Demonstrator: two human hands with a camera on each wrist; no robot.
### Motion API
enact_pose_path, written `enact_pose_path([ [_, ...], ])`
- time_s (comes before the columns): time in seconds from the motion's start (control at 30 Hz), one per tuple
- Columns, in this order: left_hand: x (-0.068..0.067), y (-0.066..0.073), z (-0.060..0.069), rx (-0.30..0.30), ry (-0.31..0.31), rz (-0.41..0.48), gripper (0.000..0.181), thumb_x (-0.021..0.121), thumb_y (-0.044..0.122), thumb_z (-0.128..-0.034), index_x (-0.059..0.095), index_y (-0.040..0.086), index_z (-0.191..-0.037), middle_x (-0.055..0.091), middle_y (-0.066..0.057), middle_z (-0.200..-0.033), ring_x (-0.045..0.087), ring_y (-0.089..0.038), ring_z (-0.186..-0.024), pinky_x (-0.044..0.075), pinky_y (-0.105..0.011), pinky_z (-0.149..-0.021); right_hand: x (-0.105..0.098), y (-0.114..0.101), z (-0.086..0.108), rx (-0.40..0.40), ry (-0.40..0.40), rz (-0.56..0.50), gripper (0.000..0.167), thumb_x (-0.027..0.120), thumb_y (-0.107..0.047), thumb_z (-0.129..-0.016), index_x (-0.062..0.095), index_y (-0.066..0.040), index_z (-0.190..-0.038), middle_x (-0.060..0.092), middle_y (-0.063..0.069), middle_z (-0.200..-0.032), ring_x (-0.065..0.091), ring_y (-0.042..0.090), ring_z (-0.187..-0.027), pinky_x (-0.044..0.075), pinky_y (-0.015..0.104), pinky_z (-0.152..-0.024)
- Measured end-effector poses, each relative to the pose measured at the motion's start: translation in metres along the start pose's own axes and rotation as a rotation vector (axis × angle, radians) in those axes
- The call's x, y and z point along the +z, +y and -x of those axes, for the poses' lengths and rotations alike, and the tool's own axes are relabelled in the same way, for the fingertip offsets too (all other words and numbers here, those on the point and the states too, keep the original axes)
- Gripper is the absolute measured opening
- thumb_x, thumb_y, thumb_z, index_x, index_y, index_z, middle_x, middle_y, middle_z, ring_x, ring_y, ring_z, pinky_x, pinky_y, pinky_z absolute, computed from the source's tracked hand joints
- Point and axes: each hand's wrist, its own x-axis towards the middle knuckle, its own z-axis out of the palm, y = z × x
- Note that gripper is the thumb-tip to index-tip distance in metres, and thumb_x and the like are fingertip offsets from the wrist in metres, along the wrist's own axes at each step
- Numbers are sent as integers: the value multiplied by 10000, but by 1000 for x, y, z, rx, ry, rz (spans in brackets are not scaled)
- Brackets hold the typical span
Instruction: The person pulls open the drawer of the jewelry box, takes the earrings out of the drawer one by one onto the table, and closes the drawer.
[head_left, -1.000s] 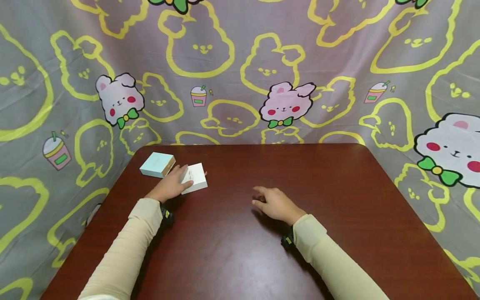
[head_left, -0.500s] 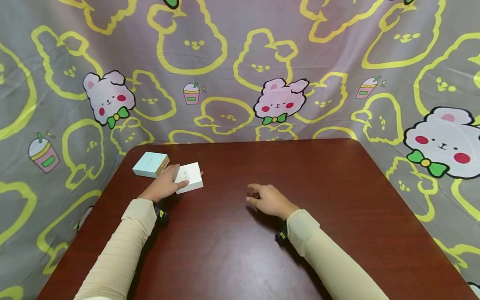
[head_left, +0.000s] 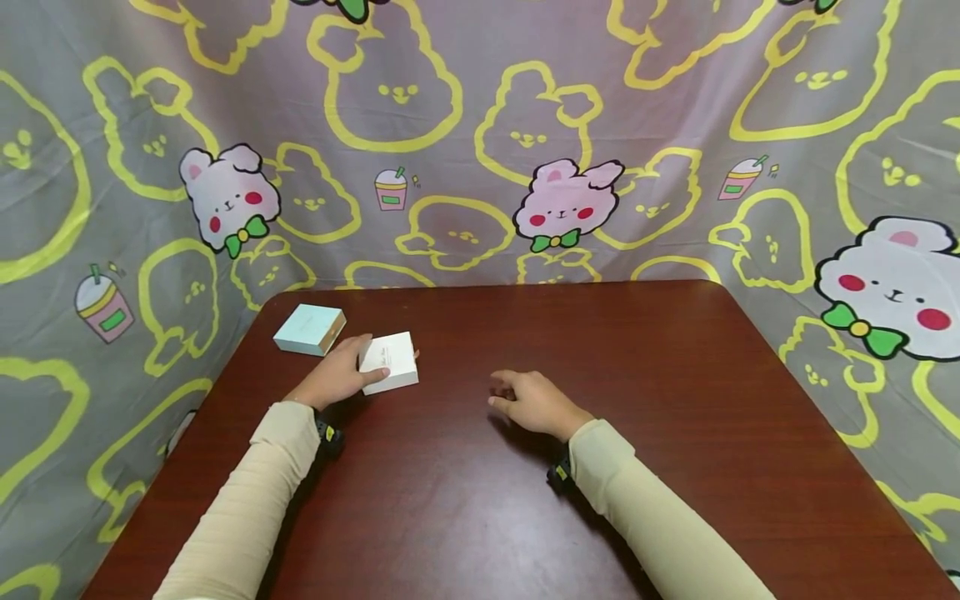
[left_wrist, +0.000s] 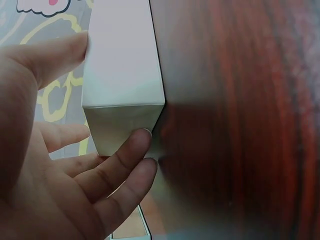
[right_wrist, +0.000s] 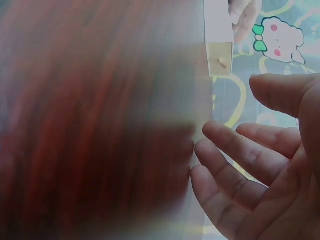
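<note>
The white box (head_left: 392, 354) lies flat on the brown table, and my left hand (head_left: 333, 377) grips its left end. In the left wrist view the thumb touches the top of the white box (left_wrist: 122, 55), while bent fingers (left_wrist: 135, 147) press its end face. A small tab shows at the other end of the white box (right_wrist: 219, 25) in the right wrist view. My right hand (head_left: 534, 402) hovers just above the table, right of the box, its fingers loosely bent and holding nothing.
A light blue box (head_left: 306, 327) with a tan side lies near the table's back left corner, just beyond my left hand. Patterned cloth (head_left: 450, 108) hangs behind and along both sides of the brown table (head_left: 637, 350).
Together with my left hand, the white box has slid slightly rightward and nearer, widening its distance from the blue box. My right hand has shifted slightly left. The head view has moved a little.
</note>
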Motion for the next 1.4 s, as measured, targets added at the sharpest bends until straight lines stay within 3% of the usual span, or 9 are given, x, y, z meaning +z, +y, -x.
enact_pose_path([
  [0.67, 11, 8, 9, -1, 10, 25, 898, 690, 433, -890, 246, -52, -1503, 301, -250, -1501, 295, -387, -1373, 287, -546, -1061, 6, 0, -4, 15, -23, -68, 510, 597, -328, -979, 502, -64, -1405, 671, -8, -1087, 615, 45, -664, 497, 353, -788],
  [0.87, 12, 5, 12, -11, 18, 7, 739, 602, 353, -967, 266, -31, -1501, 320, -255, -1487, 307, -397, -1365, 293, -559, -1052, 10, -2, -6, -10, 6, -43, 484, 611, -315, -968, 536, -60, -1372, 683, -18, -1060, 612, 21, -748, 498, 346, -806],
  [1.4, 17, 11, 17, -24, -5, 28, 792, 642, 364, -943, 255, -39, -1505, 318, -259, -1495, 297, -395, -1377, 281, -551, -1069, 12, -7, -4, 13, -13, -68, 476, 601, -328, -975, 537, -83, -1379, 677, -14, -1075, 623, 38, -788, 500, 355, -822],
])
